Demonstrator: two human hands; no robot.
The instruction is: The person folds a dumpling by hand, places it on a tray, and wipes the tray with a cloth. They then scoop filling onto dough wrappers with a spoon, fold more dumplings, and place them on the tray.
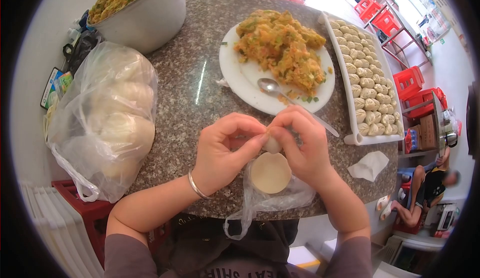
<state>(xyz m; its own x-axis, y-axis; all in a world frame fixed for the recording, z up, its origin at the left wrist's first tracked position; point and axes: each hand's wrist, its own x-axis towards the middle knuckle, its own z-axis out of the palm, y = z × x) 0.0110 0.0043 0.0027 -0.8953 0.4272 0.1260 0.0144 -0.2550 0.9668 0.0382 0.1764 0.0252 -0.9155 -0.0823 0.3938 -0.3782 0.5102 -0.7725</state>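
Through the head camera I see both hands at the centre of the frame, fingertips meeting: the left hand [227,143] and right hand [304,145] pinch a small dough pouch [272,145] between thumbs and fingers. It sits just above a round dough wrapper [271,174], which lies on a crumpled plastic bag [252,205] hanging over the table's near edge at bottom centre.

The granite-patterned table [187,108] curves away at lower right, where a white tissue [369,166] lies near the rim. Bare speckled surface runs from left of the hands to upper centre; ahead of them I have less room, with the white plate [235,93] just beyond.

That plate carries a mound of orange-and-green filling [280,48] and a metal spoon [268,84], its handle reaching past the rim. At right, the white tray [345,78] holds rows of pleated dumplings [367,90]. At upper left, a metal pot [150,23] holds similar filling; below it, a clear bag [75,128] contains pale dough [127,133].
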